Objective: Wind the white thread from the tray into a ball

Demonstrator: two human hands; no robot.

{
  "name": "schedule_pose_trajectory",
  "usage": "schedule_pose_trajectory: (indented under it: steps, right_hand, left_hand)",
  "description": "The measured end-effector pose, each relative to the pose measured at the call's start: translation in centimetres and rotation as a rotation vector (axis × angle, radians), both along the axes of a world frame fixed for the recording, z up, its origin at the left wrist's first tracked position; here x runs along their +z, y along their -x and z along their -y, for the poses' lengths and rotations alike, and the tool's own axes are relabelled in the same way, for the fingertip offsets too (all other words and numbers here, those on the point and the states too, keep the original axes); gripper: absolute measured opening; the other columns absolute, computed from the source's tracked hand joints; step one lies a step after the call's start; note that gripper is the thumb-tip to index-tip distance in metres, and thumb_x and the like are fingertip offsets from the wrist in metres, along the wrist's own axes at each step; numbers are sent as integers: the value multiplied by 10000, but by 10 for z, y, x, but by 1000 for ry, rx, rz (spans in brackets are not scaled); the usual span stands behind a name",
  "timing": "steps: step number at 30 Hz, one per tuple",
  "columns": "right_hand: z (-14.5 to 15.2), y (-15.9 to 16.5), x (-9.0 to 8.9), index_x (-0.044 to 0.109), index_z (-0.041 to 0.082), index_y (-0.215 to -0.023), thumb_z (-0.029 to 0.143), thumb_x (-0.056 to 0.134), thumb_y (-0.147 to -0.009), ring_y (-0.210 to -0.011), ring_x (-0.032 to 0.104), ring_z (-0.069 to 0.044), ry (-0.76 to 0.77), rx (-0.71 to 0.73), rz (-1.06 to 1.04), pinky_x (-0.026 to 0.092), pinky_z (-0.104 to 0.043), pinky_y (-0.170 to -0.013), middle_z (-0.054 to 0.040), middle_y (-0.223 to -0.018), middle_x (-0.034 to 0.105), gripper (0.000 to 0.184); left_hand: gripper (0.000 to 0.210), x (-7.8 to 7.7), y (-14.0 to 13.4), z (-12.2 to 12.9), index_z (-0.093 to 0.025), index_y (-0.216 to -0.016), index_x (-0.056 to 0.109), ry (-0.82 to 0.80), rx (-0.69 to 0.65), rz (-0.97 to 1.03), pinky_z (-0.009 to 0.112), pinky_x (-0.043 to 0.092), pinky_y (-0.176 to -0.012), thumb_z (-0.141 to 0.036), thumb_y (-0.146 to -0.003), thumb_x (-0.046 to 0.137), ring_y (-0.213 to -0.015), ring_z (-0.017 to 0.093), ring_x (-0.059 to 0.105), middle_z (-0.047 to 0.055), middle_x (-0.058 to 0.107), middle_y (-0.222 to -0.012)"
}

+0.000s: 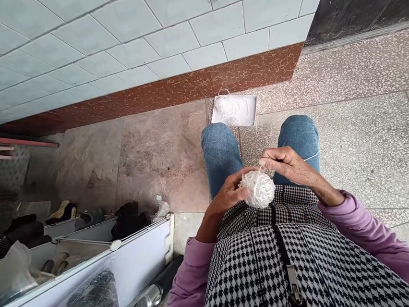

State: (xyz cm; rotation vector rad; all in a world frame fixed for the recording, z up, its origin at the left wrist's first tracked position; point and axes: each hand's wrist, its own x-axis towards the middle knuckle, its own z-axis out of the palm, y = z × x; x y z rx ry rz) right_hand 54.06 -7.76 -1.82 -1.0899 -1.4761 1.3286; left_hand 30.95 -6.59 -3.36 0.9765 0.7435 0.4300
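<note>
Pale-blue tiled wall (162, 13) with a brown veined skirting band (169, 91), above a floor of stained pinkish slabs (165, 162) and speckled grey terrazzo (364, 157). Principal item: rounded ball of white yarn (261, 194), held above the lap, to the right of the left hand (231, 189) and just below and left of the right hand (287, 165). Left: fingers and thumb curled about the ball, gripping its side. Right: thumb and forefinger pinched together at the ball's upper edge, apparently on a thin strand (261, 168). Step in hand, by judgement: winding yarn onto the ball; next move seems to call for light, even tension, the left grip turning the ball as needed. Adjacent: knees in blue denim (221, 152), a white thread (312, 156) lying across the right one; black-and-white houndstooth garment (251, 265) with metal zip pull (292, 280); purple sleeves (370, 224). Beyond the knees: shallow white rectangular tray (252, 101) on the floor, holding loose white yarn (223, 105). Outermost, lower left: white-panelled rack (141, 251) holding footwear (61, 210)
</note>
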Motion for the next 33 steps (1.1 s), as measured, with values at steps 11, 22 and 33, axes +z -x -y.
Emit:
schedule_pose_trajectory:
  steps: [11,22,33]
  right_hand:
    - [37,-35,-57,720,177,-886,705,668,-980,-540,482,-87,443,119,-174,379,-224,-499,11,-697,612,539]
    - [63,-154,-78,752,221,-789,628,862,-864,-463,290,-95,289,-583,23,161,-326,-479,36,-536,369,428]
    - [31,-142,-75,792,238,-1136,445,610,-1074,-994,755,-294,-62,-551,720,595,-464,-885,-151,-1204,792,282]
  left_hand:
    - [794,22,17,-25,-239,-1119,712,249,676,399,220,448,-545,-636,-498,1007,-758,160,463,57,582,-941]
    - [689,17,72,-66,-232,-1334,614,223,1097,482,161,558,-641,-606,-827,894,-869,146,619,116,696,-1187]
    - [723,8,22,-43,-214,-1331,668,218,848,306,311,629,-776,-659,-803,880,-991,252,721,165,729,-1278]
